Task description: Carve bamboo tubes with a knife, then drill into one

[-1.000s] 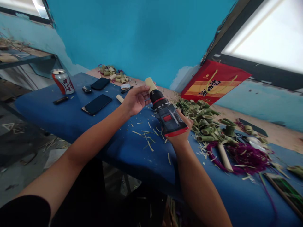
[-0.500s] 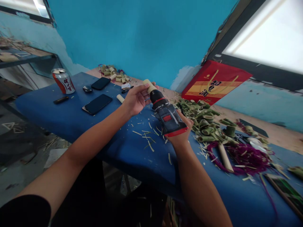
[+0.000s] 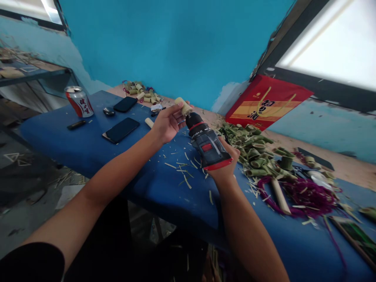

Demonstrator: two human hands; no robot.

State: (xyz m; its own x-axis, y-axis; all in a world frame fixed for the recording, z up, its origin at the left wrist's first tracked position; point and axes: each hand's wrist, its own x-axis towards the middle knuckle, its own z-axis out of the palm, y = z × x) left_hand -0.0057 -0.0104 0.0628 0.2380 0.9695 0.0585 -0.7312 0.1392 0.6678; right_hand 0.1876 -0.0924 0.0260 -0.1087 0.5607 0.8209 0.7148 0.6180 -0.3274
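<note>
My left hand [image 3: 169, 122] pinches a short, pale bamboo piece [image 3: 182, 105] between thumb and fingers. Gripped in my right hand [image 3: 228, 156] is a black and red cordless drill [image 3: 205, 141], its chuck pointing away from me at the bamboo's near end. The bit itself is hardly visible, so how deep it sits in the bamboo I cannot tell. Both hands are above the blue table [image 3: 164, 184], which is strewn with thin bamboo shavings [image 3: 185, 172]. Another pale bamboo piece [image 3: 149, 122] lies beside my left wrist.
Green bamboo offcuts [image 3: 255, 150] are heaped right of the drill, near purple string [image 3: 311, 196] and a red paper bag [image 3: 264, 103]. Leftward are two phones [image 3: 121, 130], a mouse [image 3: 109, 111] and a drink can [image 3: 79, 102]. Small bamboo pieces [image 3: 141, 91] lie against the wall.
The bamboo piece has shifted slightly up and away from the drill chuck, showing more of its near end. The drill stays almost in place.
</note>
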